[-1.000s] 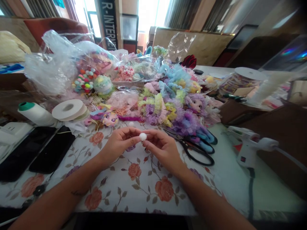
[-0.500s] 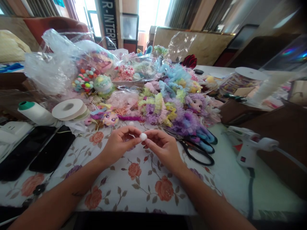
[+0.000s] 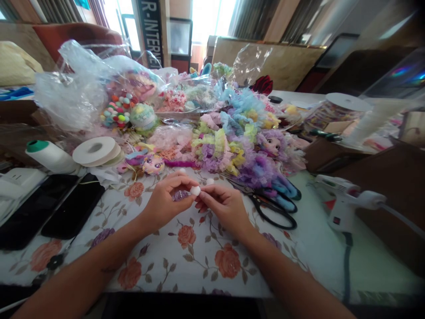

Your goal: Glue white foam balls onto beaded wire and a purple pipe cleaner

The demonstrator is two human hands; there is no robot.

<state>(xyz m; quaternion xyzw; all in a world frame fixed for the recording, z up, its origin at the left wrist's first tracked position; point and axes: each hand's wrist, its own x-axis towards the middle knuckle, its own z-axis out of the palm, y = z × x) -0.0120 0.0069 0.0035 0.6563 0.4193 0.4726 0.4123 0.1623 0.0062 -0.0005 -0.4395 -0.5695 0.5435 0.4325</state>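
Note:
A small white pom-pom sits between the fingertips of both hands, above the flowered tablecloth. My left hand is closed, thumb and index finger pinching the ball from the left. From the other side, my right hand grips it with thumb and fingertips. A second white pom-pom shows just beyond the right fingers. Past the left fingers lies another white pom-pom, partly hidden. Black-handled scissors rest right of my right hand.
A pile of ruffled pastel trims and doll heads spreads behind the hands. On the left are a ribbon spool, a thread cone and two dark phones. A white glue gun stands at the right.
The held pom-pom has shifted slightly left and down between the fingers. A second white pom-pom is now visible behind the right fingertips. The rest of the table looks the same.

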